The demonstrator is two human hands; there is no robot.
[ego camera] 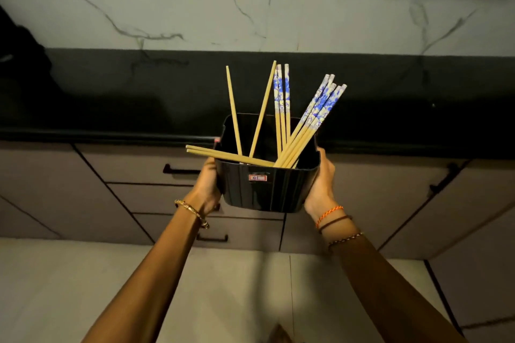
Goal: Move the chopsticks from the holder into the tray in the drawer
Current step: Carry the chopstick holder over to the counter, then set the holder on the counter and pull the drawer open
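Observation:
A black square plastic holder [264, 192] with a small red-edged label is held in the air in front of the counter edge. My left hand [207, 185] grips its left side and my right hand [320, 185] grips its right side. Several chopsticks [284, 125] stand loosely inside and stick out of the top. Some are plain wood, others have blue-and-white patterned ends fanning to the right. Two plain ones lie across the near rim, pointing left. No tray is in view, and the drawers are closed.
A black countertop [111, 108] runs across the view below a white marble backsplash [250, 8]. Beneath it are grey cabinet drawers with black handles [178, 170], all closed. A pale tiled floor [83, 287] lies below my arms.

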